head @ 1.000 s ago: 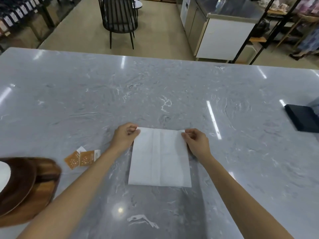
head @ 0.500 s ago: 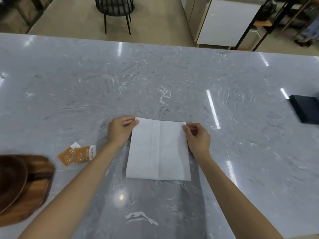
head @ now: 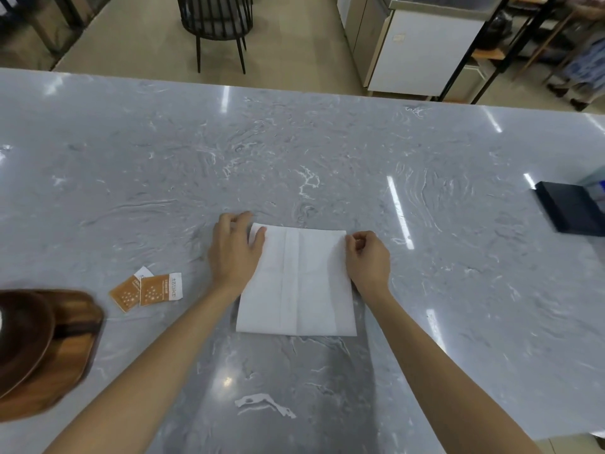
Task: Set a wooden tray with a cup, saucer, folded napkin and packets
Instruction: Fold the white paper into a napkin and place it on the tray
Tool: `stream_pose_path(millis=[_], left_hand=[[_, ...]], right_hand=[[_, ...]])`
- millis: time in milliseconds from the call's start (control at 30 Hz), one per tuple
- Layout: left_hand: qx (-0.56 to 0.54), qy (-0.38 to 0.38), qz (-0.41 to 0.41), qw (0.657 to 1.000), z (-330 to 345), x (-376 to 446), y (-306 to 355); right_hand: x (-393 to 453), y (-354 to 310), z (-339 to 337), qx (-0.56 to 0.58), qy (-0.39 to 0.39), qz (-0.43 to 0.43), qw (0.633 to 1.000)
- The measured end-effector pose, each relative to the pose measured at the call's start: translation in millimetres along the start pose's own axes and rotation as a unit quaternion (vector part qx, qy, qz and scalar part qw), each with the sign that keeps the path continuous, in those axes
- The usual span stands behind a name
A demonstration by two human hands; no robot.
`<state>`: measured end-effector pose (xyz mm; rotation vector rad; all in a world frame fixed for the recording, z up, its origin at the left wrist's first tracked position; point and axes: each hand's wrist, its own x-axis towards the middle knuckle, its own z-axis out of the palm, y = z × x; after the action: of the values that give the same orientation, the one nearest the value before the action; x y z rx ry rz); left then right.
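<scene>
Nearest me, both forearms reach out over the grey marbled stone counter [head: 425, 290]. At the near left edge sits the dark wooden tray [head: 75, 348], carrying a round brown wooden saucer [head: 23, 335]; I cannot see a cup beyond a white sliver at the frame edge.

The white paper napkin [head: 301, 283] lies flat on the counter between my hands, unfolded to a rectangle with crease lines showing, well apart from the tray. My left hand [head: 234, 253] now has its thumb on top of the far left corner, fingers curled loosely over the edge. A second ago those fingers were more bunched at the corner. My right hand [head: 368, 257] remains closed in a pinch on the far right corner. The napkin itself has not shifted. My judgement: the grip is set for a fold, which is not yet begun.

Two orange sugar packets [head: 147, 291] lie overlapping on the counter, between tray and napkin, not yet placed.

Further right, a dark blue flat box [head: 569, 211] rests near the counter edge. Beyond the counter: a black metal chair [head: 216, 21], a white cabinet [head: 422, 50], pale flooring.
</scene>
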<state>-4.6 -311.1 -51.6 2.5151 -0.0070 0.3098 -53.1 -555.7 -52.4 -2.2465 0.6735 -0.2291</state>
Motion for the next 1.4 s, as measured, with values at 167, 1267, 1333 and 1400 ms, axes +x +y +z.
stream_pose_path(millis=[167, 1267, 1333, 1400], left_hand=[[0.015, -0.059, 0.206, 0.977, 4, -50, 32], [0.247, -0.106, 0.301, 0.915, -19, -53, -24], [0.253, -0.078, 0.336, 0.904, -16, -41, -24], [0.262, -0.068, 0.357, 0.894, -16, -29, -20]], right_hand=[[-52, -23, 17, -0.152, -0.01, -0.22, 0.964], [-179, 73, -24, -0.204, -0.113, -0.272, 0.934], [-198, 72, -22, -0.21, -0.115, -0.284, 0.928], [-214, 68, -16, -0.22, -0.118, -0.314, 0.916]])
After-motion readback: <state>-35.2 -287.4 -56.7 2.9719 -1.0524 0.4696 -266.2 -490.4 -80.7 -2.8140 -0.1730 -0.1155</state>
